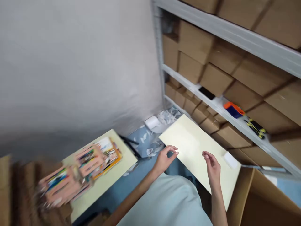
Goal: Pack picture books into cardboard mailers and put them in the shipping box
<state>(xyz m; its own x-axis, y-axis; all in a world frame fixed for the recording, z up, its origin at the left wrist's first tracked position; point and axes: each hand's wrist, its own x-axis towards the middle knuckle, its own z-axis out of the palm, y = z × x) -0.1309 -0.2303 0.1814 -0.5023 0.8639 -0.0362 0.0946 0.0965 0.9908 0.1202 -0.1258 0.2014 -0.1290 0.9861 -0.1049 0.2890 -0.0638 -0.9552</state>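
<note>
My left hand [165,159] hovers by the near left edge of a pale cream tabletop [188,141]. Its fingers are loosely curved, with a gap between thumb and fingertips, and nothing is in it. Above the right part of the same tabletop, my right hand [213,166] is raised with bent fingers and also looks bare. A small white block or stack [230,160] lies on the tabletop to the right of it, apart from the hand.
On a second table [105,185] at left lie pink packs [87,160] with colourful pictures, blurred. An open cardboard box [270,201] stands at lower right. Metal shelves [225,110] hold several cartons, a dark phone-like slab [207,93], an orange-and-blue item [234,110] and yellow-black tools [256,128].
</note>
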